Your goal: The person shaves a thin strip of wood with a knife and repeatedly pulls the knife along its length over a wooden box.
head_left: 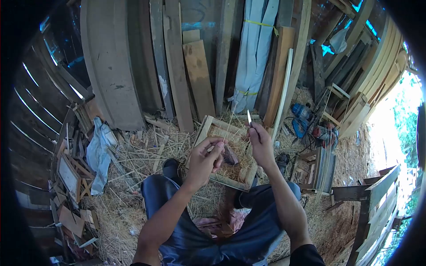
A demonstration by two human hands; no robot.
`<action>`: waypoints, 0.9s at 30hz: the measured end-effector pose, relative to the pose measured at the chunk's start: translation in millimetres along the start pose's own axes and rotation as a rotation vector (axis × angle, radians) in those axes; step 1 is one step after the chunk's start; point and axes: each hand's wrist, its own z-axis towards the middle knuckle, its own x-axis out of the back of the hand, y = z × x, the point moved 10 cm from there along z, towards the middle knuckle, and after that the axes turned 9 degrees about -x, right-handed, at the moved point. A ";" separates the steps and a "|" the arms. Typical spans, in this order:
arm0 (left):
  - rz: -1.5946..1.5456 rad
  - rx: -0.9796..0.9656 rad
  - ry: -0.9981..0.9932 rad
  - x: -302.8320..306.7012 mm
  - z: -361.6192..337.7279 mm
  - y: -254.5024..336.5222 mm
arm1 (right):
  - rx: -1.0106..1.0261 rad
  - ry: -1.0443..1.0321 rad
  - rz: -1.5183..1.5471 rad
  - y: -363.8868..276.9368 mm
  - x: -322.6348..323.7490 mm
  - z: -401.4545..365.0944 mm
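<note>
Over the lap (199, 235), left hand (205, 159) pinched a strip (227, 133); right hand (259, 142) gripped, probably, a blade (249, 117). Trimming step; next cut required a taut strip.

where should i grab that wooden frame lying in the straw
Probably take the wooden frame by its left side rail, coming in from the left. That rail lies bare and straight above the straw. The near rail is partly hidden behind the left hand, and straw fills the middle.
</note>
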 end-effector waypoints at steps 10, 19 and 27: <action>0.147 -0.053 -0.073 -12.0 -6.2 6.6 | 0.072 0.048 0.028 -68.7 14.2 -26.7; 0.551 -0.302 -0.071 -11.9 -6.1 26.4 | 0.211 0.080 -0.160 -82.5 21.2 -30.9; 0.472 -0.274 -0.097 -16.3 -7.0 15.7 | 0.275 0.020 -0.197 -80.2 5.3 -45.2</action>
